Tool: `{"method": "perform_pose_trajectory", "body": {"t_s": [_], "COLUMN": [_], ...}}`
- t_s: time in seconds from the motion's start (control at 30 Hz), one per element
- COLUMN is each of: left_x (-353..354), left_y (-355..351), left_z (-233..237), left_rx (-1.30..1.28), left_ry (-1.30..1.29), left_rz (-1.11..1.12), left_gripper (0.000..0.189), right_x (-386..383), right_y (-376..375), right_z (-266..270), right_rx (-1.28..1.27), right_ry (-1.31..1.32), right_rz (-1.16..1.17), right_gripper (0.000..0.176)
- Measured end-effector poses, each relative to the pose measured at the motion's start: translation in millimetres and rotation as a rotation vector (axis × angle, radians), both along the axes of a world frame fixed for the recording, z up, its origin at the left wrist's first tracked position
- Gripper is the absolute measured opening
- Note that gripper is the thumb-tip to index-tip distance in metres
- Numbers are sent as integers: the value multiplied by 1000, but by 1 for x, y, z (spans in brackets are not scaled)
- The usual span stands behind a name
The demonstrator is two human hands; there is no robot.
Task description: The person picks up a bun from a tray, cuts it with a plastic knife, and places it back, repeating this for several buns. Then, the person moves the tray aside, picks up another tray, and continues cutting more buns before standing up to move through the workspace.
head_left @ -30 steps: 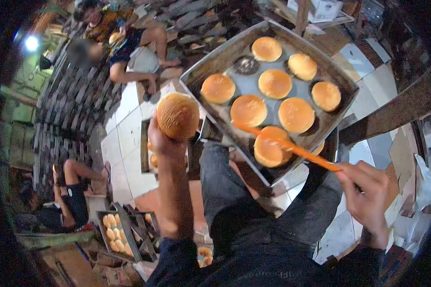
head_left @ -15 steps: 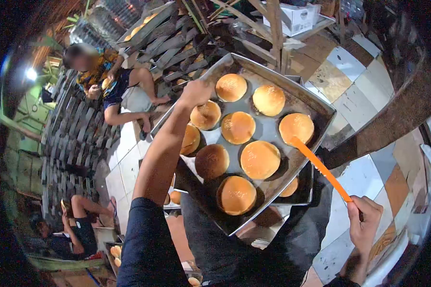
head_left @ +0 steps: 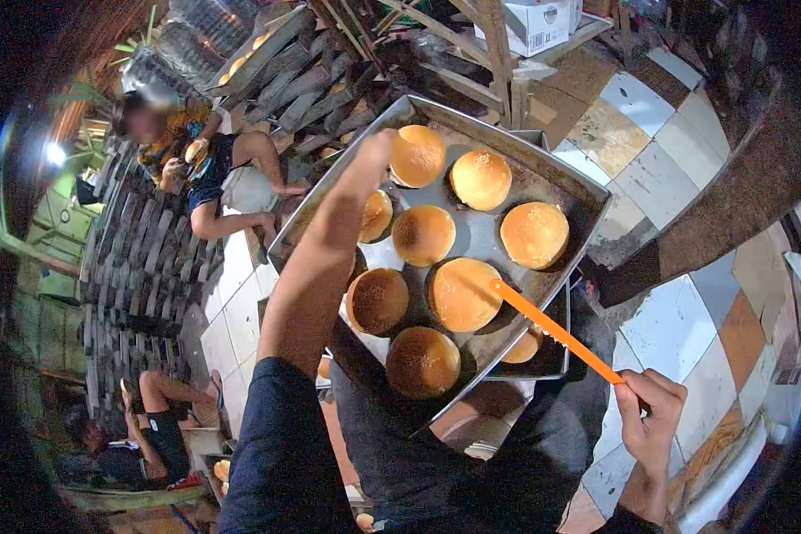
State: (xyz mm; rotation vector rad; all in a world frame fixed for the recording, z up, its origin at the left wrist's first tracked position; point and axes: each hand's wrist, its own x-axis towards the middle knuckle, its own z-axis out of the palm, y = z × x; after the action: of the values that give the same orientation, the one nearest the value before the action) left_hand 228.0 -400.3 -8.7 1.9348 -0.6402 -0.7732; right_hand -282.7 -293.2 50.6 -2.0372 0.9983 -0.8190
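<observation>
A metal baking tray [head_left: 519, 149] of round golden buns lies tilted across my view, over my lap. My left hand [head_left: 378, 153] reaches over its upper left rim, right beside the top bun [head_left: 416, 157]; its fingers are blurred and mostly hidden. On the right, my right hand [head_left: 651, 405] is closed round the end of a long, flat orange stick [head_left: 561, 335] with a notched edge. The stick's far tip overlaps the large bun [head_left: 465, 295] in the lower middle. Another bun [head_left: 534, 235] sits near the right rim, and a darker one [head_left: 377, 300] lies at the lower left.
Another tray [head_left: 547, 367] with buns shows beneath this one. A dark beam [head_left: 712, 236] slants along the right over the tiled floor. At the left, two people sit near stacked wood [head_left: 133, 267], hands raised. A white box [head_left: 534, 28] stands at the back.
The orange stick's tip has moved left and down from the right-hand bun to the large lower-middle bun. My left hand has shifted up and right, to the top bun. The tray sits slightly further left.
</observation>
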Motion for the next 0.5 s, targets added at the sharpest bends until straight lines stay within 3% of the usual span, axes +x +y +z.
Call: {"method": "perform_pose_trajectory", "body": {"t_s": [0.07, 0.1, 0.17, 0.2, 0.23, 0.3, 0.37, 0.4, 0.5], "left_x": [-12, -12, -23, -51, -70, -92, -83, -100, -144], "left_y": [12, 17, 35, 65, 92, 144, 208, 235, 307], "left_z": [4, 5, 19, 54, 72, 89, 57, 63, 59], "left_rx": [-263, -269, -553, -598, -609, -887, -1093, -1093, -1212], "left_ry": [-524, -521, 244, 471, 477, 888, 1167, 1176, 1129], "left_rz": [-36, -27, 99, -11, 2, 191, -18, 250, 437], "left_gripper": [41, 41, 38, 38, 38, 39, 40, 39, 49], "right_x": [2, 3, 4, 4, 5, 9, 15, 21, 40], "right_y": [6, 9, 15, 19, 23, 31, 38, 42, 57], "right_z": [-1, 3, 11, 14, 16, 20, 24, 28, 41], "right_rx": [-23, -31, -51, -59, -57, -61, -82, -84, -111], "right_ry": [-47, -43, -40, -29, -42, -52, -50, -36, 4], "right_rz": [-16, -9, -6, 4, -6, 7, 41, 71, 157], "right_gripper": [10, 10, 9, 9, 8, 8, 9, 9, 10]}}
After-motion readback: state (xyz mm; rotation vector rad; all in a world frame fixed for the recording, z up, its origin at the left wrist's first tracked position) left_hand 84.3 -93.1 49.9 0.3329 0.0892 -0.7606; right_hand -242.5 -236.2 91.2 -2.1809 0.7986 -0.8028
